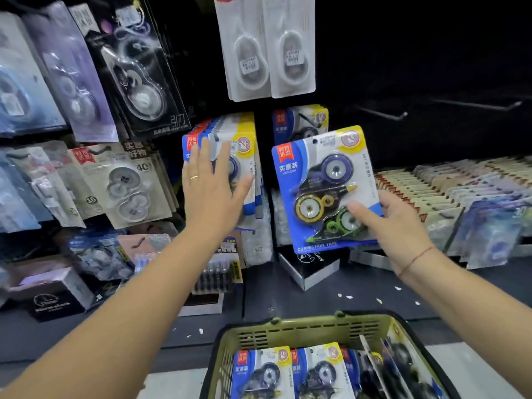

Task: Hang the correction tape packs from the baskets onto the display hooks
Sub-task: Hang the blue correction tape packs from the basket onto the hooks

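The right hand (385, 220) pinches one correction tape pack (325, 188) by its lower right corner, thumb on the front. Three dispensers (335, 168) sit inside, blue, yellow and green. The left hand (211, 185) lies flat, fingers straight, against a hanging stack (244, 151) of like packs. A second stack (302, 119) hangs just behind the held pack. One olive basket (302, 329) below holds at least three more packs (259, 372). Two hooks (385, 113) jut out at upper right — two white packs (264, 47) hang above.

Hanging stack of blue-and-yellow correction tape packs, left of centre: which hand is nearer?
Left. The left hand lies flat against the hanging stack; the right hand is off to its right, gripping a separate blue-and-yellow correction tape pack by its lower corner.
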`<state>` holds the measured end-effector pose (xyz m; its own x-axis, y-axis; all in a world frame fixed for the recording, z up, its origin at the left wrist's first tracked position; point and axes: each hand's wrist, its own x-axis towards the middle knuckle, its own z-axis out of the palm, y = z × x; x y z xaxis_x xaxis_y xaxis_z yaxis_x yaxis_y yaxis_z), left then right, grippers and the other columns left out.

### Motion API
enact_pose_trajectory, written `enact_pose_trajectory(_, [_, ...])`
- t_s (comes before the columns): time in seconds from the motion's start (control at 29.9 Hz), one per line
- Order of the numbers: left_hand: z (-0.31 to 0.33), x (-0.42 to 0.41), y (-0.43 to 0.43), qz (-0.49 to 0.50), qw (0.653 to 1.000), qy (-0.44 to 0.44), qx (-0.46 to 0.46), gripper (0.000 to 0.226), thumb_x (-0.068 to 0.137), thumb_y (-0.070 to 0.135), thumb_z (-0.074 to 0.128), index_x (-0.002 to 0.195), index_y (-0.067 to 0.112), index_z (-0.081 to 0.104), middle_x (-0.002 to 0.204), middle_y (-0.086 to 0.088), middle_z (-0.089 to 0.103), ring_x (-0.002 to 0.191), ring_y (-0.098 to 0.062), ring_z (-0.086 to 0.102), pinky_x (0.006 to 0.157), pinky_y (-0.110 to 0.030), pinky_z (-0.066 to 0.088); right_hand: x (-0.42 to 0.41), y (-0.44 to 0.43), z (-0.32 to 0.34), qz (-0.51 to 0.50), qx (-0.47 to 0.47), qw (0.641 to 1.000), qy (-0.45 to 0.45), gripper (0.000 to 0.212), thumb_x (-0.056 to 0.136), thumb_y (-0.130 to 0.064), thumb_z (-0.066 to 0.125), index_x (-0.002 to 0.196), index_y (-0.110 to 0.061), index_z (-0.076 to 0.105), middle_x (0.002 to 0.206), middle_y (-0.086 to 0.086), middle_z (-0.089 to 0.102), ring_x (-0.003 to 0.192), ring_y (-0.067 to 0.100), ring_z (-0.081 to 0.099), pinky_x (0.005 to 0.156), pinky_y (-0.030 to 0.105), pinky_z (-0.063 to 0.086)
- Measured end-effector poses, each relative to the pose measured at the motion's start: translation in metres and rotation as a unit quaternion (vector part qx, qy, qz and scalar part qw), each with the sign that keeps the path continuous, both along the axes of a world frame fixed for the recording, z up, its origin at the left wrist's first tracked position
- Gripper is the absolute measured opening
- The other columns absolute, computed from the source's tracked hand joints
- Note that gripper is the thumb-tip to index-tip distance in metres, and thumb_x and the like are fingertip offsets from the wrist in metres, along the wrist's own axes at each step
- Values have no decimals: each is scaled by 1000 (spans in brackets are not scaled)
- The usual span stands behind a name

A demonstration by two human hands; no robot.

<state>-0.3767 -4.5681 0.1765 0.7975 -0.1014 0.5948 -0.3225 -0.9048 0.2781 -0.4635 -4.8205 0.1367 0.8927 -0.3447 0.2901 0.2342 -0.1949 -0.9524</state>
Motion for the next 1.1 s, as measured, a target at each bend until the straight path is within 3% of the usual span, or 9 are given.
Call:
enact_pose_trajectory(0.1, [-1, 27, 1, 20, 998, 33, 51, 73, 102, 56, 38, 162, 26, 9, 169, -16, -3, 157, -31, -4, 125, -44, -2, 17, -11, 15, -37, 2, 999, -11, 7, 87, -28, 71, 93, -24, 68, 101, 6, 73, 101, 31, 67, 92, 48, 53])
enact_pose_trajectory(0.33, [-7, 34, -3, 20, 999, 30, 24, 75, 101, 52, 47, 162, 29, 8, 169, -16, -2, 156, -36, 2, 124, -49, 4, 44, -15, 26, -40, -29, 999, 7, 12, 91, -30, 66, 91, -19, 68, 101, 11, 71, 100, 33, 66, 92, 55, 51])
enact_pose_trajectory(0.53, [-5, 31, -4, 29, 999, 35, 25, 74, 102, 52, 46, 162, 31, 7, 170, -14, -3, 156, -35, 0, 123, -50, 4, 50, -13, 21, -60, -9, 998, -11, 17, 90, -35, 67, 95, -19, 67, 100, 8, 72, 99, 31, 67, 92, 55, 51])
enact_pose_trajectory(0.73, [-5, 30, -7, 41, 998, 31, 32, 74, 103, 53, 44, 162, 31, 5, 170, -13, -5, 156, -34, -1, 124, -49, 3, 57, -11, 6, -97, -17, 995, -19, 8, 88, -35, 69, 87, -27, 67, 95, -1, 72, 95, 24, 68, 89, 49, 55])
enact_pose_trajectory(0.87, [-6, 30, -7, 45, 998, 26, 35, 74, 102, 55, 42, 162, 33, 4, 170, -13, -6, 156, -33, -2, 124, -49, 2, 93, -12, 2, -102, -35, 994, 12, 25, 90, -36, 66, 99, -12, 66, 104, 10, 70, 97, 29, 66, 92, 49, 52])
enact_pose_trajectory(0.94, [-8, 31, -7, 42, 998, 19, 34, 73, 102, 55, 42, 162, 33, 4, 170, -13, -6, 156, -33, -1, 123, -49, 2, 120, -13, 2, -106, -33, 993, 37, 37, 90, -38, 66, 103, -2, 64, 101, 12, 68, 89, 25, 61, 87, 45, 50])
enact_pose_trajectory(1.04, [-12, 32, -7, 39, 999, 7, 31, 73, 102, 55, 42, 161, 34, 5, 170, -13, -5, 156, -32, -1, 123, -48, 1, 163, -16, 5, -124, -34, 989, 67, 36, 89, -40, 67, 79, -7, 57, 80, 7, 56, 75, 21, 48, 66, 33, 40])
enact_pose_trajectory(1.1, [-12, 32, -7, 37, 999, 0, 30, 73, 102, 55, 42, 161, 34, 6, 170, -12, -5, 156, -32, 0, 123, -48, 1, 187, -15, 8, -139, -39, 986, 86, 40, 88, -42, 68, 67, -15, 47, 72, 3, 52, 67, 18, 45, 61, 27, 37])
